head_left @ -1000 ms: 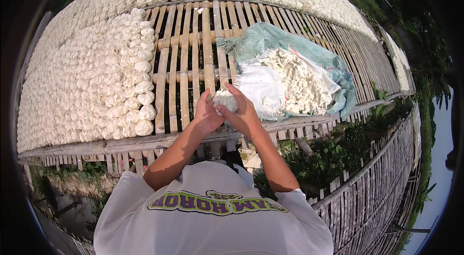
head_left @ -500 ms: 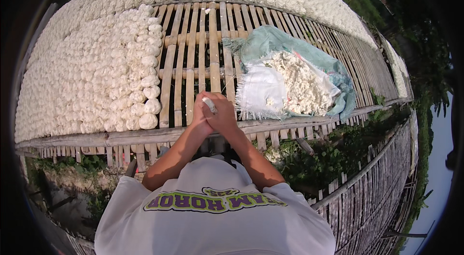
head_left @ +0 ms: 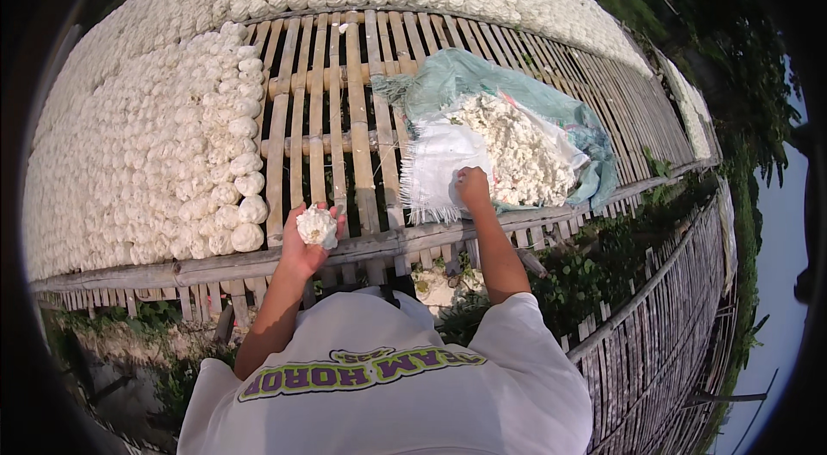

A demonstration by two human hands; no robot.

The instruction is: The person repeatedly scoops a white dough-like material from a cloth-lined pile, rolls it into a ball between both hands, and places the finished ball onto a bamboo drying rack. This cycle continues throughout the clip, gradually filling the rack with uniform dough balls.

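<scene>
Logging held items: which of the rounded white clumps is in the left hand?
The lone clump cupped in the left hand; the other clumps lie packed together on the bamboo rack.

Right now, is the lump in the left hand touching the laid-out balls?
Apart: the head view shows a bamboo slat between the lump and the nearest ball.

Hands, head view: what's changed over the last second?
The left hand has moved left, carrying the white lump in its palm. The right hand has let go of the lump and moved right, over the white flap beside the crumbly pile; whether it holds anything is unclear. The pile and the rows of balls look unchanged.
</scene>
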